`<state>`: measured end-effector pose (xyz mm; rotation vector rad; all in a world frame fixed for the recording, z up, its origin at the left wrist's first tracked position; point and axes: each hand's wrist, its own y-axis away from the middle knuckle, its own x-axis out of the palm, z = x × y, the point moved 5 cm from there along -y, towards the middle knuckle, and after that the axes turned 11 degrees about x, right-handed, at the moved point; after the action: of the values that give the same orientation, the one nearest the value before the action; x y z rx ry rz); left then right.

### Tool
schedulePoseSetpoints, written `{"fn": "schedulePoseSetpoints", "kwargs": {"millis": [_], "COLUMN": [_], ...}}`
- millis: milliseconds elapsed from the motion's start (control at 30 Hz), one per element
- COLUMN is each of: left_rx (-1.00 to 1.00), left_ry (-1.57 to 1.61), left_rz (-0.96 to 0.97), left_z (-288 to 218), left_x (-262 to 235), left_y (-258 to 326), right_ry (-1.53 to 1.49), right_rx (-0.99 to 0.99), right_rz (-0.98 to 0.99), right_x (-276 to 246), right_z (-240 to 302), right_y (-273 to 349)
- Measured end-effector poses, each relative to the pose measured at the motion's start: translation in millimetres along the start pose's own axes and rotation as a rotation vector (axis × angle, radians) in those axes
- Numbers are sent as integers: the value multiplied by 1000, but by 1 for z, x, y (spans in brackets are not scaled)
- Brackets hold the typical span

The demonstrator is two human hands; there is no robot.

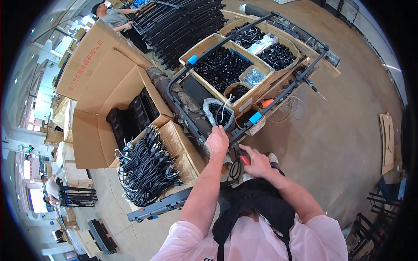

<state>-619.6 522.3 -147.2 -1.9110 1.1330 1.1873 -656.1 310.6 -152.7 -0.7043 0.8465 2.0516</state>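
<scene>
My left hand (217,140) is closed, fingers bent together beside a clear plastic bag (210,114) of small black parts; what it grips, if anything, is hidden. To its right, my right hand (257,162) is closed round a red-handled hand tool (245,160) whose working end I cannot make out. A looped black cable (235,169) hangs between the two hands. Just beyond them, a black tubular frame (287,91) with blue clips (255,118) lies across the workbench, its near corner close to my hands.
Cardboard trays (209,89) hold many black caps and small parts. At left stand an open carton (91,135) with black housings and a heap of black cables (150,169). A black beam (163,202) lies nearer me. Stacked black frames (178,26) and another person (114,19) are behind.
</scene>
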Motion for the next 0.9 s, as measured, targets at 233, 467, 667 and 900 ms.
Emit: {"fn": "schedulePoseSetpoints", "kwargs": {"millis": [233, 467, 667, 900], "left_rx": [-39, -40, -101, -153], "left_ry": [52, 39, 47, 42], "left_rz": [11, -27, -32, -12], "left_z": [4, 6, 4, 0], "left_x": [2, 2, 2, 3], "left_y": [-1, -2, -4, -8], "right_ry": [-1242, -7, 108, 215], "right_rx": [254, 266, 218, 360], "right_rz": [722, 507, 429, 346], "right_x": [40, 6, -3, 36], "right_z": [-36, -37, -78, -100], "right_y": [-15, -32, -31, -108]}}
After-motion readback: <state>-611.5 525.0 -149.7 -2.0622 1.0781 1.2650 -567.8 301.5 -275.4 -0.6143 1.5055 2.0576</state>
